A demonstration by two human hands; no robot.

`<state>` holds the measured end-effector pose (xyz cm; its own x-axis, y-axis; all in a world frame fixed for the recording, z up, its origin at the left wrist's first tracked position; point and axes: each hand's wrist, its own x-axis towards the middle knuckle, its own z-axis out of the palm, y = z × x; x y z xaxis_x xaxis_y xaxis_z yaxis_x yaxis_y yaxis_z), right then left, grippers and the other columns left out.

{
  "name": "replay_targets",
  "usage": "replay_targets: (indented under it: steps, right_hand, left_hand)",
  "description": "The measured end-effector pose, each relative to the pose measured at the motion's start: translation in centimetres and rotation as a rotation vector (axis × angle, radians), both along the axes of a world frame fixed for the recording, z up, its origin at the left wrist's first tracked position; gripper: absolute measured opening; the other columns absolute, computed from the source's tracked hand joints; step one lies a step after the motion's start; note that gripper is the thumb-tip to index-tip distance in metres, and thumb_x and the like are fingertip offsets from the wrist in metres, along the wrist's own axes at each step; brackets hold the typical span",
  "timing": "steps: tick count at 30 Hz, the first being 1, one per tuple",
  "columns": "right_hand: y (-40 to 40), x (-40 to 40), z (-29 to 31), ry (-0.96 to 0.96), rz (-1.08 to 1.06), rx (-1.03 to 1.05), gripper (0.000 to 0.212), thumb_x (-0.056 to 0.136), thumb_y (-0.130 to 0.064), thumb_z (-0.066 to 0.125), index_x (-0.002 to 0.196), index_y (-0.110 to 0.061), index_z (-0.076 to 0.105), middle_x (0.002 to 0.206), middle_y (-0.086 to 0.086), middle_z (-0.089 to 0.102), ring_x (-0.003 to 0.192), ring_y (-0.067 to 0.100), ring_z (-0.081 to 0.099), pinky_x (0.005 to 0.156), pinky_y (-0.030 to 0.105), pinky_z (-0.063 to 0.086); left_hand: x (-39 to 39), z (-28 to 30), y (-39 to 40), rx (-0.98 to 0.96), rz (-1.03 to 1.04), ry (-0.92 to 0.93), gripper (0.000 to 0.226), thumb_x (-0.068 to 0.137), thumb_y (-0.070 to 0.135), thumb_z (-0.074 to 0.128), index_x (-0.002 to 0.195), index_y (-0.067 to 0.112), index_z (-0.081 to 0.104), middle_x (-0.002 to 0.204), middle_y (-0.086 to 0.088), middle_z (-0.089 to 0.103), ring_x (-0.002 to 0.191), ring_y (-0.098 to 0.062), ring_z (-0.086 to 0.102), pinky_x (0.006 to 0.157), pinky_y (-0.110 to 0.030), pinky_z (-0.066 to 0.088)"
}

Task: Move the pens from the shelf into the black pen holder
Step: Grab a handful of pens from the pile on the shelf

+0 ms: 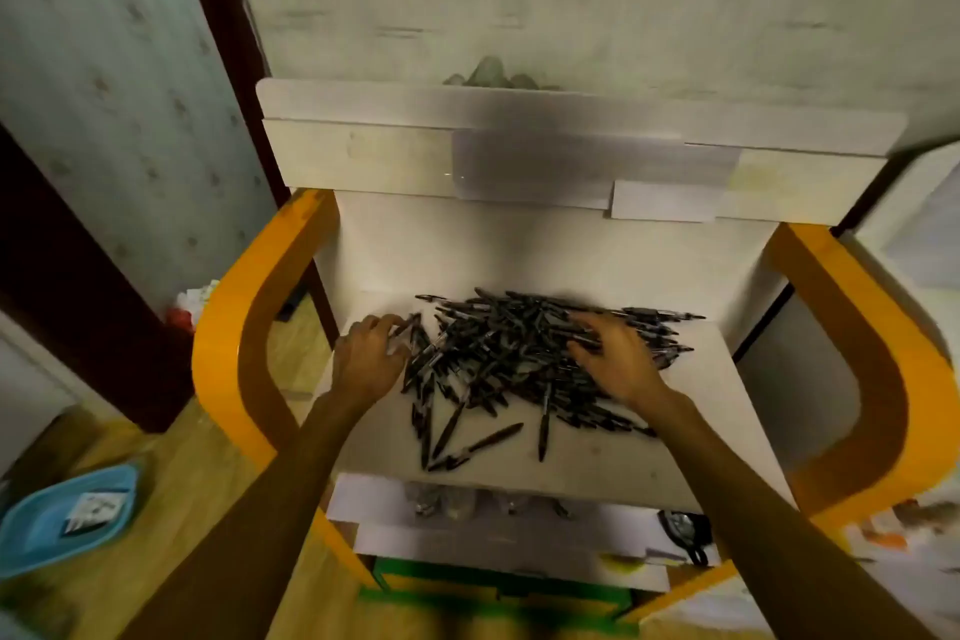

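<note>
Both hands (370, 353) (618, 361) reach forward, fingers touching the pens (519, 353).

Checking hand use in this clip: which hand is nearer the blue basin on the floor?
Left. The left hand is at the pen pile's left edge, on the blue basin's side; the right hand rests on the pile's right part, farther away.

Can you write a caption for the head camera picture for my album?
Both hands, left hand and right hand, reach into a big heap of dark pens on a pale shelf with orange curved sides.
</note>
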<state>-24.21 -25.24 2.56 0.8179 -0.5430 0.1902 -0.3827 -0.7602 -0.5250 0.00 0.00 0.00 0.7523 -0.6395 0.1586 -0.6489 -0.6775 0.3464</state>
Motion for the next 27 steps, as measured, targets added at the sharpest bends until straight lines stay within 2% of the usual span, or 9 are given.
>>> replay_targets:
  steps: [4,10,12,15,18,20,22,24,27]
  right_hand:
    - [-0.2,0.1,-0.4,0.034,-0.033,0.036,0.048,0.092,-0.031,0.064,0.137,-0.02,0.053,0.13,0.007,0.06,0.116,0.024,0.058,0.094,0.034,0.05]
    - [-0.9,0.3,-2.0,0.078,-0.017,0.061,0.046,0.092,-0.03,0.063,0.136,-0.026,0.051,0.127,0.004,0.06,0.115,0.022,0.057,0.093,0.036,0.051]
    - [-1.1,0.3,-2.3,0.083,-0.015,0.061,0.047,0.092,-0.031,0.062,0.137,-0.03,0.049,0.126,0.003,0.059,0.114,0.02,0.057,0.092,0.037,0.052]
    - [-1.4,0.4,-2.6,0.081,-0.012,0.06,0.047,0.093,-0.031,0.062,0.138,-0.03,0.049,0.124,0.002,0.06,0.111,0.019,0.058,0.089,0.036,0.053]
    - [-1.6,0.6,-2.8,0.076,-0.017,0.06,0.046,0.093,-0.031,0.062,0.137,-0.03,0.049,0.122,0.002,0.059,0.109,0.019,0.058,0.088,0.036,0.053]
    - [-1.7,0.7,-2.9,0.073,-0.015,0.069,0.046,0.093,-0.03,0.062,0.137,-0.029,0.049,0.122,0.002,0.059,0.11,0.019,0.058,0.089,0.037,0.053]
    - [-1.7,0.8,-3.1,0.067,-0.015,0.079,0.046,0.093,-0.03,0.062,0.137,-0.03,0.049,0.124,0.002,0.058,0.112,0.019,0.057,0.091,0.037,0.053]
    - [-1.7,0.8,-3.2,0.069,-0.023,0.086,0.046,0.093,-0.03,0.062,0.137,-0.03,0.047,0.126,0.002,0.056,0.112,0.019,0.056,0.091,0.039,0.053]
    - [-1.7,0.8,-3.3,0.061,-0.024,0.079,0.046,0.093,-0.03,0.062,0.137,-0.029,0.047,0.126,0.002,0.054,0.111,0.02,0.056,0.09,0.038,0.052]
  left_hand:
    - [1.4,-1.2,0.5,0.031,0.189,0.054,0.04,0.092,0.023,0.062,0.131,0.018,0.058,0.131,-0.011,0.059,0.122,-0.03,0.052,0.098,-0.045,0.044]
    - [3.7,-2.8,-1.2,0.11,0.16,0.097,0.042,0.096,0.025,0.061,0.135,0.011,0.055,0.134,-0.015,0.055,0.123,-0.032,0.051,0.097,-0.043,0.048]
    - [4.2,-3.3,-1.7,0.124,0.161,0.095,0.038,0.097,0.03,0.059,0.13,0.011,0.059,0.128,-0.014,0.058,0.118,-0.031,0.053,0.093,-0.042,0.049]
    - [4.7,-3.9,-2.0,0.153,0.162,0.111,0.032,0.097,0.036,0.058,0.112,0.009,0.065,0.116,-0.013,0.06,0.108,-0.029,0.054,0.086,-0.04,0.05]
    - [4.9,-4.1,-2.5,0.195,0.173,0.195,0.028,0.099,0.026,0.056,0.109,0.001,0.061,0.117,-0.02,0.059,0.107,-0.035,0.055,0.086,-0.04,0.046]
    - [4.8,-3.8,-3.1,0.145,0.195,0.271,0.023,0.097,0.011,0.054,0.112,-0.006,0.055,0.118,-0.026,0.058,0.108,-0.04,0.056,0.083,-0.04,0.044]
    - [4.3,-3.1,-3.7,0.057,0.242,0.376,0.024,0.096,0.005,0.05,0.115,-0.011,0.05,0.117,-0.028,0.057,0.107,-0.043,0.056,0.076,-0.037,0.042]
    - [3.9,-2.7,-4.0,-0.039,0.309,0.482,0.026,0.097,0.008,0.047,0.116,-0.01,0.049,0.113,-0.025,0.055,0.106,-0.043,0.056,0.074,-0.033,0.04]
    - [3.6,-2.6,-4.2,-0.119,0.327,0.565,0.035,0.1,0.028,0.05,0.111,-0.005,0.055,0.106,-0.02,0.06,0.095,-0.037,0.06,0.071,-0.032,0.041]
